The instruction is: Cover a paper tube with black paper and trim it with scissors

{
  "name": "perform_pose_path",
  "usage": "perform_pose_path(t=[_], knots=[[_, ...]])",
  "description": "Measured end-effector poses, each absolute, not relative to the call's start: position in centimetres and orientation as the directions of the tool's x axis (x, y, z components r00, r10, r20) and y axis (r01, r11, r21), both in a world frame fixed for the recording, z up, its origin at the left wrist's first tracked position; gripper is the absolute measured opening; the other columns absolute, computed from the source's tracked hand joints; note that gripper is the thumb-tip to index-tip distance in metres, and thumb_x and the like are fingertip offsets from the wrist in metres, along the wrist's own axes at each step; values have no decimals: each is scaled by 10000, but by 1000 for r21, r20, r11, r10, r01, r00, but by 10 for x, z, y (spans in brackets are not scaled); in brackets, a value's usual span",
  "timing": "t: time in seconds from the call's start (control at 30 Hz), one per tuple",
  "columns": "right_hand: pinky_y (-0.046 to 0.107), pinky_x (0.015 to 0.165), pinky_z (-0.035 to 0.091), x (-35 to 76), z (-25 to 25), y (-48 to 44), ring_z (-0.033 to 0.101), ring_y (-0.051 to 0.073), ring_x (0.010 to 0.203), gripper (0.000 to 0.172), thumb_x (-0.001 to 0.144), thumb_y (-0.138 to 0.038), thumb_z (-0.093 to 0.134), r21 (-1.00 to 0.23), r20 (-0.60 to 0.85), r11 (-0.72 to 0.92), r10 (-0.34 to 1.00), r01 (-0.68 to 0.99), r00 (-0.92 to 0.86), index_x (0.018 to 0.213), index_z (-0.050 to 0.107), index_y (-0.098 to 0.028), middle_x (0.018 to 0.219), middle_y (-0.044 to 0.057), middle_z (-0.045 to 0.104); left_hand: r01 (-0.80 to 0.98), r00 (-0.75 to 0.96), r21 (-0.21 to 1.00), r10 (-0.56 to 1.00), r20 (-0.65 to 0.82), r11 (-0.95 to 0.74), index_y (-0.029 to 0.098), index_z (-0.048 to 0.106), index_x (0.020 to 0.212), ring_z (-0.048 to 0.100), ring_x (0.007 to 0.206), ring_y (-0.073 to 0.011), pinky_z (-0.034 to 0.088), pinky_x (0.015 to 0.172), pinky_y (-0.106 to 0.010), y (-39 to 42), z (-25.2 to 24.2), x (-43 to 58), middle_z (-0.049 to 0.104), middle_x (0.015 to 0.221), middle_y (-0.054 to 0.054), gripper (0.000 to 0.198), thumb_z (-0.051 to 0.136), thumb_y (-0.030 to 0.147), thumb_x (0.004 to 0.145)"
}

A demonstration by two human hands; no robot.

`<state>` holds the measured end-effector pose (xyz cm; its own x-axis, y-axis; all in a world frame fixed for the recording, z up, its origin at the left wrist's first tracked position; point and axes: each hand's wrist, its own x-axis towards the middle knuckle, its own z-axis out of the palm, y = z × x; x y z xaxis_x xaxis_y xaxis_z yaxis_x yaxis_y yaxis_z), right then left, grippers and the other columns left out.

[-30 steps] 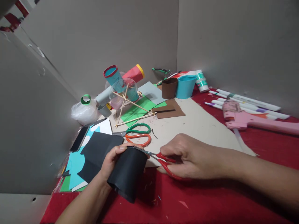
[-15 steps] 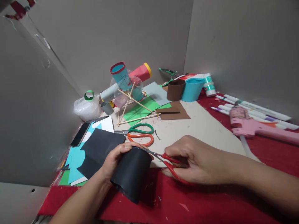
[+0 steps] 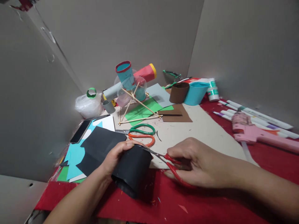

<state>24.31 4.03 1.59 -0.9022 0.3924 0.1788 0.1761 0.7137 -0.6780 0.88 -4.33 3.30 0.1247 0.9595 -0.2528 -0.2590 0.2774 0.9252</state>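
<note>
A black paper tube is gripped by my left hand, its thumb over the upper rim and its lower open end tilted toward me. My right hand is closed on the red handles of a pair of scissors. Their blades are parted, and the tips reach the tube's upper rim; whether paper lies between them I cannot make out. Just beyond the tube lies a larger pair of scissors with one green and one orange handle. Left of it is a sheet of black paper.
A frame of thin wooden sticks stands mid-table, with coloured paper tubes behind. A brown tube and a blue tube stand at the back. Markers and a pink glue gun lie right; a phone lies left.
The black tube has tipped slightly, so more of its lower opening shows. The scissors remain at its upper rim. My view has shifted a little.
</note>
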Motion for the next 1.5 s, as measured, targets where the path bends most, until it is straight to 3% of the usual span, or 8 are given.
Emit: perform_pose_path(t=[0.2,0.43,0.73,1.1,1.23,1.33,1.5], knots=[[256,472,234,242,16,41,324,83,470,289,788,-254,564,-641,212,748,388,172,-897,595,351,-224,512,-52,418,-140,103,967,974,-201,214,137,800,904,679,1008,-290,461,898,-330,-43,29,7,791,936,-101,330,645,398,773],[267,473,214,243,13,42,302,83,459,267,763,-222,534,-593,271,791,371,150,-888,594,328,-231,504,-58,390,-79,108,982,981,-164,173,140,812,947,694,956,-279,454,921,-335,-43,29,5,795,961,-95,350,596,387,825],[277,490,217,244,11,43,291,89,473,281,759,-216,526,-569,281,809,361,148,-889,607,290,-236,514,-65,364,-109,95,973,977,-193,203,118,810,928,686,731,-225,483,773,-306,-43,32,8,791,860,-100,366,621,403,797],[258,482,217,241,11,42,309,82,471,270,781,-208,533,-636,233,761,352,132,-906,605,329,-228,514,-63,382,-90,116,973,972,-203,214,120,810,927,680,688,-233,483,717,-319,-44,34,8,788,836,-105,378,593,406,808],[255,465,220,240,13,41,318,84,464,312,814,-279,549,-671,219,727,385,147,-897,585,342,-229,498,-55,397,-75,106,976,975,-196,204,120,806,923,689,806,-261,481,826,-344,-44,32,7,789,902,-112,363,603,395,801],[255,465,218,239,14,41,308,80,464,305,801,-271,533,-665,237,734,382,138,-893,584,322,-232,499,-59,380,-85,98,970,971,-219,227,117,803,932,693,842,-272,472,876,-357,-43,30,6,788,895,-114,366,610,399,799],[261,467,205,241,13,43,277,79,461,281,784,-230,494,-630,270,767,358,117,-894,599,282,-237,504,-67,340,-175,119,946,960,-254,272,80,789,919,701,813,-251,496,820,-311,-43,30,8,779,846,-126,417,682,454,768]])
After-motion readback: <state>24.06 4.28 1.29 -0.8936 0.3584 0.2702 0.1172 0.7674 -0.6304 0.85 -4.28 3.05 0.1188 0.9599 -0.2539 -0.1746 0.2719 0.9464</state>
